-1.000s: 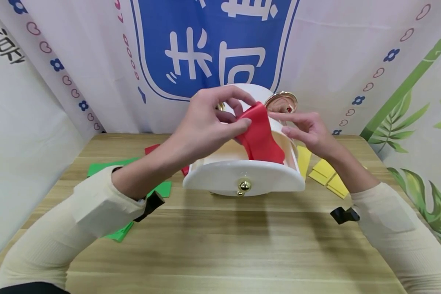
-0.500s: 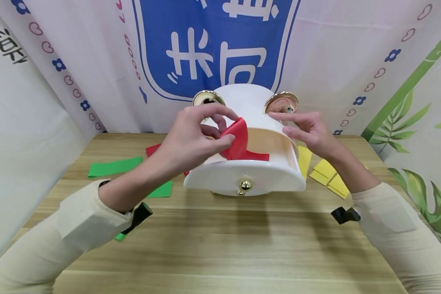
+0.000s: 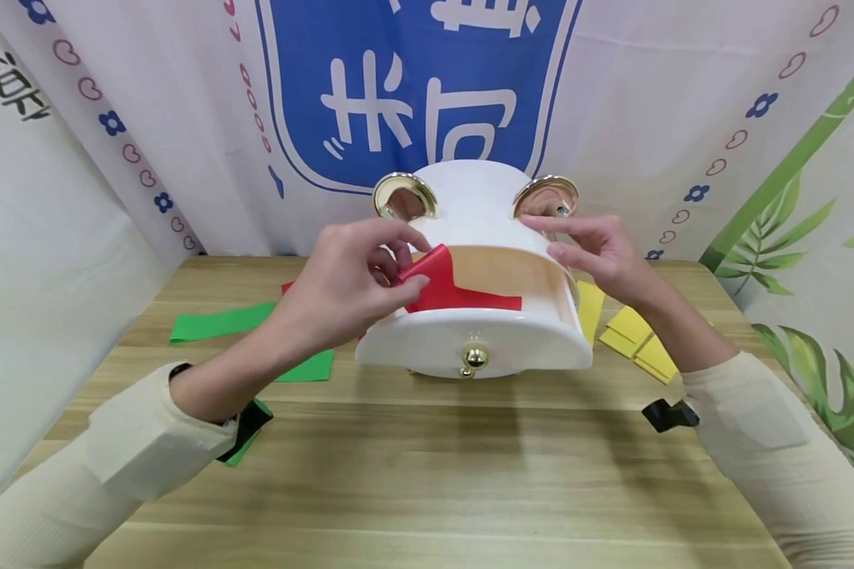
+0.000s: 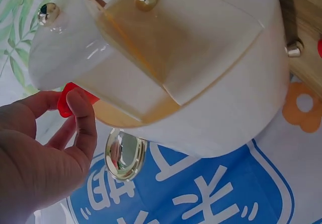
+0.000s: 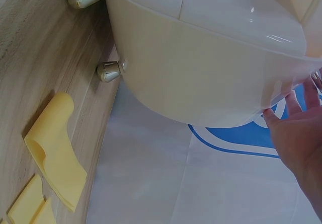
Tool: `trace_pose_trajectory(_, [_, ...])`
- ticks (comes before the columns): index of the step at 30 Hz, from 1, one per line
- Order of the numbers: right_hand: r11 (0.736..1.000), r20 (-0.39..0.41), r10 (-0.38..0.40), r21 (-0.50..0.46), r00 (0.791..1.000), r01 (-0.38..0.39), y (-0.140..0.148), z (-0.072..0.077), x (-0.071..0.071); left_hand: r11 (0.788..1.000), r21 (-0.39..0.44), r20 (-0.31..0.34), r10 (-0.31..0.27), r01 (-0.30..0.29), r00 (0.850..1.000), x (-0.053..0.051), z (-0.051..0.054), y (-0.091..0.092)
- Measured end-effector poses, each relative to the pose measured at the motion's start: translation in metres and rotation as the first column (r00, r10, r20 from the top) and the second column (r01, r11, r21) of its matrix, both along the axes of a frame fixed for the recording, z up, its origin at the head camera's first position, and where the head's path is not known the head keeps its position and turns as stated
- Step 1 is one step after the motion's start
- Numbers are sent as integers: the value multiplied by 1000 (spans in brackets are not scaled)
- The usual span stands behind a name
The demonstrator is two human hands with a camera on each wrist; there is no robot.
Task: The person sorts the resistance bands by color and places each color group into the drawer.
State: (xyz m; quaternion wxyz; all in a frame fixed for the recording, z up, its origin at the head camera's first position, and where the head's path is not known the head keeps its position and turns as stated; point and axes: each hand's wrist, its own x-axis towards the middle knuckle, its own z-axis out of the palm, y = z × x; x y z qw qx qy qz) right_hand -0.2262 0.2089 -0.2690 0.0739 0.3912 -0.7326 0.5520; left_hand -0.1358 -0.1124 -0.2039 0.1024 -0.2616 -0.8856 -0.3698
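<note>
A white rounded box with gold ears stands on the table, its upper drawer pulled out. My left hand pinches a folded red strip between thumb and fingers at the drawer's left side. The strip's loose end lies rightward inside the drawer. In the left wrist view only a bit of the red strip shows at the fingertips. My right hand rests its extended fingers and thumb on the box's right side, under the right gold ear. The right wrist view shows those fingertips against the white wall.
Green strips lie on the wooden table to the left, one partly under my left wrist. Red material peeks out behind my left forearm. Folded yellow strips lie right of the box. A printed curtain hangs behind.
My left hand has moved left and down with the red strip, lowering it into the drawer's left part. The left gold ear has come into view. My right hand stays in place.
</note>
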Motion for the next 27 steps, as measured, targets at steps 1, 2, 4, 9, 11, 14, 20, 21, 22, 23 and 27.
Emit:
trace_pose_trajectory(1, [1000,3,-2,1,1000,2,0,0,0,1000,-13,-12,1,-1,1000,0,-1,-1])
trace_pose_trajectory(2, [1000,5,-3,2,1000,3,0,0,0,1000,-25,-22,3,-4,1000,-1,-1,-3])
trace_pose_trajectory(4, [1000,9,-1,-1,1000,1,0,0,0,999,-41,-26,9,-10,1000,-1,-2,-5])
trace_pose_trajectory(9, [1000,1,11,-7,1000,-11,0,1,-1,997,-76,-23,32,-34,999,-3,-5,-8])
trace_pose_trajectory(11, [1000,-1,15,-9,1000,-15,0,1,-1,996,-84,-25,40,-42,999,-4,-6,-9])
trace_pose_trajectory(14, [1000,2,23,-15,1000,-23,0,0,-1,995,-83,-21,48,-49,999,-3,-7,-11])
trace_pose_trajectory(20, [1000,10,27,-14,1000,-27,0,0,-1,998,-59,-31,32,-34,999,0,-8,-20])
trace_pose_trajectory(21, [1000,11,25,-12,1000,-25,0,0,-1,998,-58,-37,32,-34,999,1,-7,-21])
trace_pose_trajectory(22, [1000,12,23,-10,1000,-23,0,1,-1,998,-57,-41,32,-34,999,1,-7,-23])
trace_pose_trajectory(23, [1000,12,24,-10,1000,-24,0,0,-1,998,-57,-44,33,-35,998,1,-7,-24])
trace_pose_trajectory(27, [999,6,31,-19,1000,-31,0,0,-1,998,-45,-43,44,-46,998,1,-5,-30])
